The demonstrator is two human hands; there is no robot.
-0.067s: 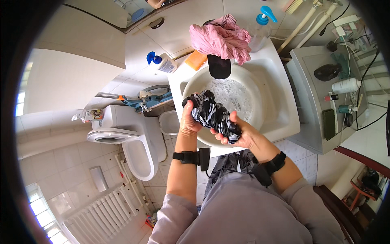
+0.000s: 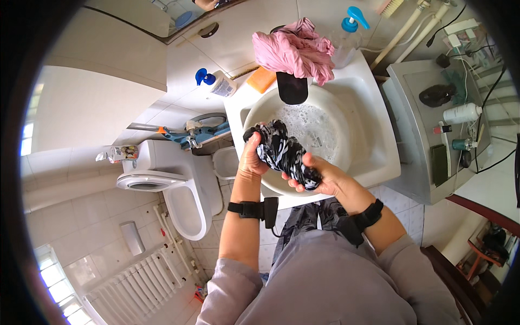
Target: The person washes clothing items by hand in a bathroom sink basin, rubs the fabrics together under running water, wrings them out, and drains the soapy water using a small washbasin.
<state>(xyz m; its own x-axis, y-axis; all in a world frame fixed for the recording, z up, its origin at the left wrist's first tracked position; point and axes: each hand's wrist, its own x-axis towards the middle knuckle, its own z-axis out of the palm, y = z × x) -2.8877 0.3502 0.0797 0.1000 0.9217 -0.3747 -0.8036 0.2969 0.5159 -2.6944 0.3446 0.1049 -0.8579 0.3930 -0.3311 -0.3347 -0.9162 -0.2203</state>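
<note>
A black cloth with a white pattern (image 2: 280, 151), bunched into a twisted roll, is stretched between my hands over the near rim of a round basin (image 2: 341, 108). My left hand (image 2: 252, 157) grips its upper left end, and my right hand (image 2: 325, 176) is closed round the lower right end. Soapy water (image 2: 311, 130) with foam lies in the basin, which sits in a white sink (image 2: 379, 135). Above the basin, a pink cloth (image 2: 292, 49) is draped in a heap over the faucet (image 2: 292, 89).
An orange soap bar or sponge (image 2: 261, 80) and a blue-topped pump bottle (image 2: 219, 82) stand at the sink's left back corner. Another pump bottle (image 2: 349, 38) is at the back right. To the right, a grey appliance (image 2: 411, 108) carries bottles and cords. A toilet (image 2: 187, 206) stands left.
My right thumb has shifted slightly on the black-and-white cloth. Otherwise both hands keep almost the same place and hold.
</note>
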